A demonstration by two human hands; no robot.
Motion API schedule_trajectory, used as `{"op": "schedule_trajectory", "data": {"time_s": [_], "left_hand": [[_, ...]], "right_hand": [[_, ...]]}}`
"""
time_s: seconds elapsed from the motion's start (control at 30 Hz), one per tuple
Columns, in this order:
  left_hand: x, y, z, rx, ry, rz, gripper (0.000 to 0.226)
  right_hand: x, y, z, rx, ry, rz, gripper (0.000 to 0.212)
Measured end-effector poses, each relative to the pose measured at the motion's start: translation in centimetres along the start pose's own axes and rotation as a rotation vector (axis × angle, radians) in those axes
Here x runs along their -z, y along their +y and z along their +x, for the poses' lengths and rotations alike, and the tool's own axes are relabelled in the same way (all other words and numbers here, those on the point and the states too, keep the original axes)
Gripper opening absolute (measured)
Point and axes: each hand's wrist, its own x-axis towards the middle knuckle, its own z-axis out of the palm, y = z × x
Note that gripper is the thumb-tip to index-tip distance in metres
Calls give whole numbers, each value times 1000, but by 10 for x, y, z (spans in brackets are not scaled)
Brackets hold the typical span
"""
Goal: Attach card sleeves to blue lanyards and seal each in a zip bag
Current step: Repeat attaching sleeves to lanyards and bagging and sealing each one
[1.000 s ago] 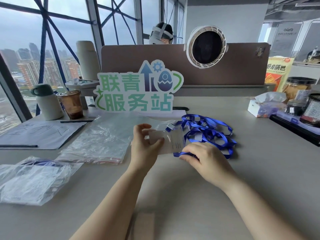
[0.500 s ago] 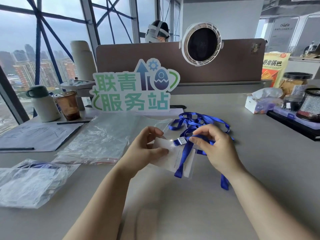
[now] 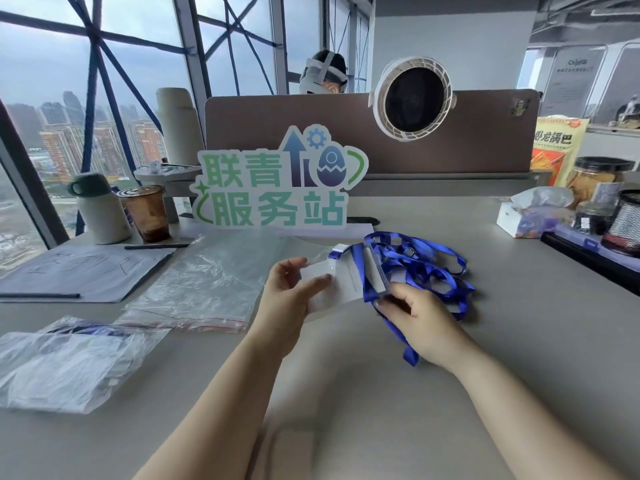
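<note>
My left hand (image 3: 294, 292) pinches a clear card sleeve (image 3: 341, 282) by its left edge, just above the desk. A blue lanyard (image 3: 360, 271) runs down across the sleeve, its metal clip (image 3: 337, 252) at the sleeve's top. My right hand (image 3: 420, 322) grips the lanyard's strap below the sleeve; a loop of the strap hangs under the hand. Behind the right hand lies a tangle of more blue lanyards (image 3: 426, 265). A stack of empty zip bags (image 3: 201, 289) lies left of my hands. Filled bags (image 3: 65, 362) sit at the near left.
A green lettered sign (image 3: 277, 188) stands behind the work spot. At far left stand a mug (image 3: 100, 209), a coffee cup (image 3: 147, 213), and paper with a pen (image 3: 83, 271). A tissue box (image 3: 530, 216), jars and a black tray (image 3: 595, 258) fill the right. A person sits behind the partition.
My right hand has moved from the clip at the sleeve's top down to the strap below it. The lanyard now lies straight over the sleeve.
</note>
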Motion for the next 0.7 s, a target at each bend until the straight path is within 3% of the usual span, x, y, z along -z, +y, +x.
{"op": "schedule_trajectory", "data": {"time_s": [0.13, 0.3, 0.47, 0.57, 0.7], "left_hand": [[-1, -6, 2, -89, 130, 118, 39], [0, -11, 3, -219, 222, 311, 41], [-3, -10, -2, -287, 99, 487, 42], [-4, -9, -6, -248, -16, 520, 41], [-7, -5, -12, -163, -166, 523, 39]], "right_hand": [[-3, 5, 0, 21, -61, -147, 19], [-5, 2, -4, 133, 1, -298, 7], [0, -6, -7, 245, 125, -161, 14], [2, -9, -6, 235, 191, -16, 20], [5, -7, -3, 262, 234, -17, 19]]}}
